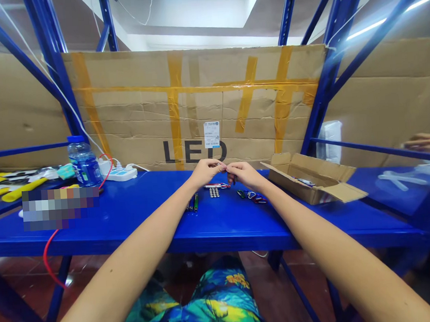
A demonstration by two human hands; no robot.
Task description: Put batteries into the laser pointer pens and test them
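Observation:
Above the blue table [138, 219], my left hand [207, 172] and my right hand [244, 174] meet fingertip to fingertip. Both are closed in a pinch, and whatever they hold is too small and covered to name. Just below them lies a group of small round silver pieces [214, 192], like button cells, set in rows. Behind these rest red and silver slim sticks [217, 185]. Green and dark slim tubes [195, 203] lie beside my left wrist, partly covered by it. Several coloured carabiner clips [251, 195] lie under my right hand.
An open cardboard box [319, 191] with slim metallic items inside stands right. On the left are a blue-capped bottle [84, 161], a white power strip [119, 172] and yellow-handled tools [23, 189]. A large carton [139, 117] walls the back. Another person's hand [427, 143] shows far right.

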